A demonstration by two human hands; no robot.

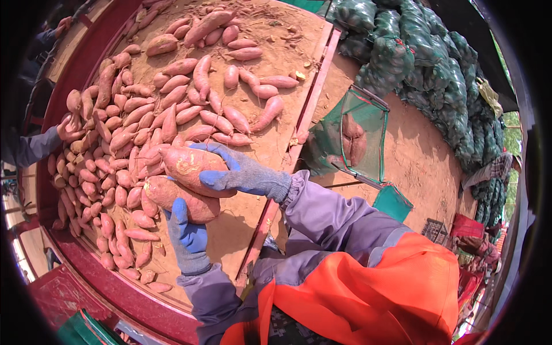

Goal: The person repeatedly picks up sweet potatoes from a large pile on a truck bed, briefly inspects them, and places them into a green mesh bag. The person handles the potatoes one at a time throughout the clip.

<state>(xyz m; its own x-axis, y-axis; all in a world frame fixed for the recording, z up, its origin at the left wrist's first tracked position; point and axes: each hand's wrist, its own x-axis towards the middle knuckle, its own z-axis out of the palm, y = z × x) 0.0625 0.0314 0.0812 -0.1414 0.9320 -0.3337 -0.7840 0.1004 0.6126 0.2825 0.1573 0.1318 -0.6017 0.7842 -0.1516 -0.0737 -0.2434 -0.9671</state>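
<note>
Two large, pink-skinned sweet potatoes are held side by side above the sorting table (267, 41). My right hand (241, 170), in a blue-coated grey work glove, grips the upper sweet potato (189, 166), whose skin has a pale yellowish patch. Below it, my left hand (187, 235), gloved alike, supports the lower sweet potato (179, 198) from underneath; its palm side is partly hidden. The two roots touch each other. Beneath and beyond them spreads a heap of smaller sweet potatoes (125, 142), some with thin trailing roots.
A red metal rim (64, 82) edges the table's far side, where another person's bare hand (71, 129) touches the heap. To my right, a green mesh bag (327, 142) on a frame (385, 142) holds large sweet potatoes. Filled green net sacks (431, 64) are stacked behind; another person (487, 172) bends beside them.
</note>
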